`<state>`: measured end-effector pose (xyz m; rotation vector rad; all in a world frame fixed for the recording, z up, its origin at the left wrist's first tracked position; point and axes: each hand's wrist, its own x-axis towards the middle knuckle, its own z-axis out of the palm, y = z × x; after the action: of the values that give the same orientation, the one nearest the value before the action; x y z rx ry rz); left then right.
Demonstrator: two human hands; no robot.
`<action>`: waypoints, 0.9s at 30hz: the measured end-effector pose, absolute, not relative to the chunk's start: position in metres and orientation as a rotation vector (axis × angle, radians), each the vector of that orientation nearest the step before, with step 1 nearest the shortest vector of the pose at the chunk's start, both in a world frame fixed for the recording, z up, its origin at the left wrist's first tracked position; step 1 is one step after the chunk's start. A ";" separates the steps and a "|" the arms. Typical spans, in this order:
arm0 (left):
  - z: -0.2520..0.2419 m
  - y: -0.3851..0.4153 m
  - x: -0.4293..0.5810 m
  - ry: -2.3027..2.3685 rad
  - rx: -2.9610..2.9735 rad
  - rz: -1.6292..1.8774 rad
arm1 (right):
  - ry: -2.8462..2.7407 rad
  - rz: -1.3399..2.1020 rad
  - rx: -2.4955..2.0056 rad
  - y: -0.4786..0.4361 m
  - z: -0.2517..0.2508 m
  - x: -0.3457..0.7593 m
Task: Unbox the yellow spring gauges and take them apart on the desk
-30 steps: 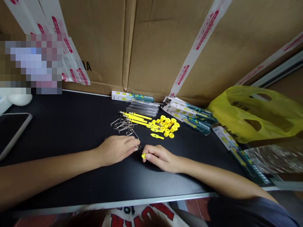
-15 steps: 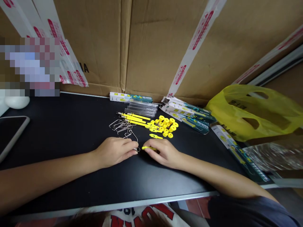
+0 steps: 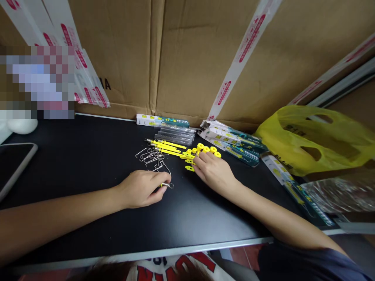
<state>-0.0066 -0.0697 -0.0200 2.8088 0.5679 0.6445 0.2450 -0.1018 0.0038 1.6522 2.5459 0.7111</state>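
My left hand (image 3: 145, 189) pinches a metal spring (image 3: 165, 184), with a wire ring sticking out to the right and a bit of yellow at its other end. My right hand (image 3: 214, 170) is over the front of a pile of small yellow plastic caps (image 3: 206, 149). Its fingers are curled down, and their tips are hidden, so what they hold cannot be made out. A flat yellow plastic piece (image 3: 189, 168) lies by its thumb. Bent wire hooks (image 3: 152, 157) lie just beyond my left hand. Behind them rest several yellow rods (image 3: 168, 147) with springs at their left ends.
Clear plastic tubes (image 3: 175, 134) lie behind the rods, near a printed box (image 3: 162, 120). More boxes (image 3: 231, 140) are stacked at the back right, beside a yellow plastic bag (image 3: 310, 136). A tablet or phone (image 3: 14, 166) lies at left. Cardboard (image 3: 187, 58) walls the back.
My right hand has moved away from my left, forward and right to the yellow caps. The yellow piece it held no longer shows in its fingers. My left hand keeps the spring, now more exposed.
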 end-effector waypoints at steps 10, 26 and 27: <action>-0.022 -0.069 -0.009 0.529 2.800 0.644 | 2.947 0.486 1.638 -0.109 0.002 0.241; -0.028 -0.074 -0.002 0.288 3.055 0.759 | 3.387 -0.551 1.374 -0.125 -0.025 0.213; -0.027 -0.074 -0.003 0.267 3.069 0.751 | 3.401 -0.557 1.355 -0.125 -0.025 0.212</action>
<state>-0.0026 -0.0743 -0.0274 3.0693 0.2670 0.7506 0.2120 -0.1248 -0.0246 1.3555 3.4009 -0.5571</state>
